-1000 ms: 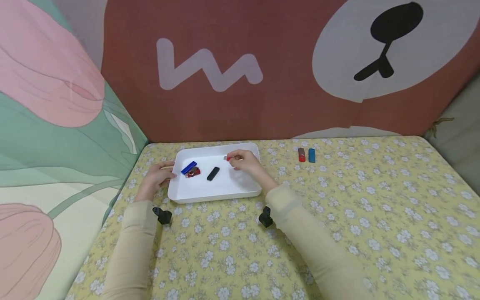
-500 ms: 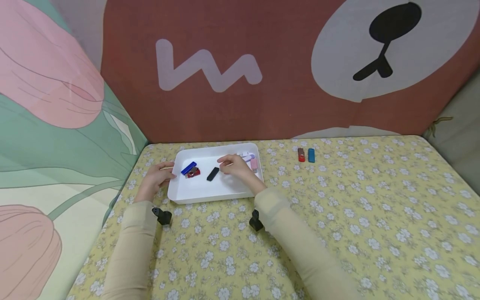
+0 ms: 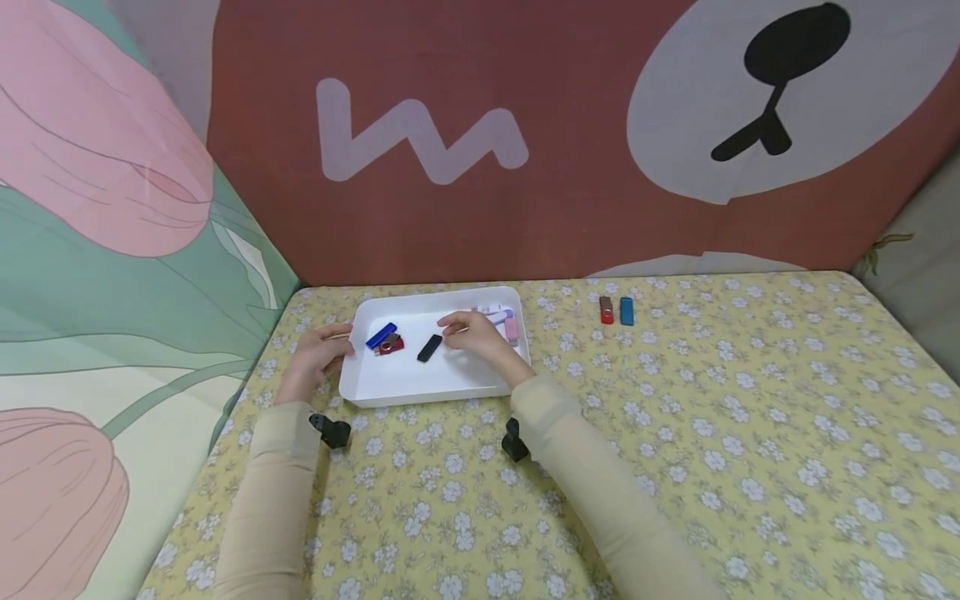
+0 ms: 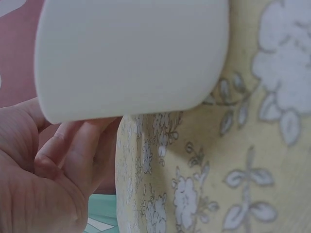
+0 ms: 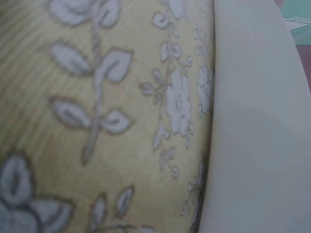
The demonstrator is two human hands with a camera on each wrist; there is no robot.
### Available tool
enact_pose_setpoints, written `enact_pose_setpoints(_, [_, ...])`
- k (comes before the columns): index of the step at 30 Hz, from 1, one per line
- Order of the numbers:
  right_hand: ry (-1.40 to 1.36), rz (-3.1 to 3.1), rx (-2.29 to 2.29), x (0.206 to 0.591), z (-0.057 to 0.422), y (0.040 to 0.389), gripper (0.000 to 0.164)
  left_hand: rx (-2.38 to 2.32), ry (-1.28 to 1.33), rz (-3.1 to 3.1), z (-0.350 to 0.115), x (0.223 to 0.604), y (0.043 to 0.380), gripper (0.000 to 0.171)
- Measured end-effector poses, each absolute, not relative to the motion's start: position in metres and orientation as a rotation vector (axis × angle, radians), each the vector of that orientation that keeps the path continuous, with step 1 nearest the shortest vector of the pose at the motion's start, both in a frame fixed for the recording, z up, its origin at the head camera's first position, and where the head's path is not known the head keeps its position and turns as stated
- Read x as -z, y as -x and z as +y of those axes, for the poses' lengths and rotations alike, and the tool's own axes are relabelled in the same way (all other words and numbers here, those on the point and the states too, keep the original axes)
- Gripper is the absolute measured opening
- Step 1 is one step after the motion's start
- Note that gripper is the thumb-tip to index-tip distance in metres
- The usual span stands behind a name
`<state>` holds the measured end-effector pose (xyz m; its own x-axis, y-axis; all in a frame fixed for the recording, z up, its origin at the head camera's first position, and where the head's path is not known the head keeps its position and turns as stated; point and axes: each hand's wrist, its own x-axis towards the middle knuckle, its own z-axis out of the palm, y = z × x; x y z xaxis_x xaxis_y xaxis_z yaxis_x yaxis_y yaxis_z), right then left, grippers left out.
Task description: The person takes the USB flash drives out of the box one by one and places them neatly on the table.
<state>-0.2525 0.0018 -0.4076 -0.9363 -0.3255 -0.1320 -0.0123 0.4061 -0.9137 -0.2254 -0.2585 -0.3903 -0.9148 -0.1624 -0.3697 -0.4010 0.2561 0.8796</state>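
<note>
Yellow, white-flowered cloth (image 3: 720, 417) before a reddish-brown printed fabric backdrop (image 3: 570, 192): your left hand (image 3: 315, 358) rests, loose-fingered, against a white rectangular plastic tray (image 3: 408, 387); your right hand (image 3: 476, 335) arches over it, its grip indeterminable, just beside a black oblong stick (image 3: 430, 348) lying inside

One white rectangular tray (image 3: 405, 383), frame centre, holds one dark-blue flat stick (image 3: 382, 336), one red swivel stick (image 3: 390, 344), one black oblong stick (image 3: 430, 348) and pink-and-lilac pieces (image 3: 512, 331) too overlapped to count. Right of centre: one red-and-brown stick (image 3: 606, 310), one light-blue stick (image 3: 627, 311).
</note>
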Motion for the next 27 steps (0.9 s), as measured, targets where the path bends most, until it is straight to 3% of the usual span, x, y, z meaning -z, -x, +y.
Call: enact_pose_setpoints(27, [0.443, 2.415, 1.291, 0.422, -0.007, 0.259, 0.037, -1.681, 0.647, 2.271, -0.256, 0.390, 0.233, 0.057])
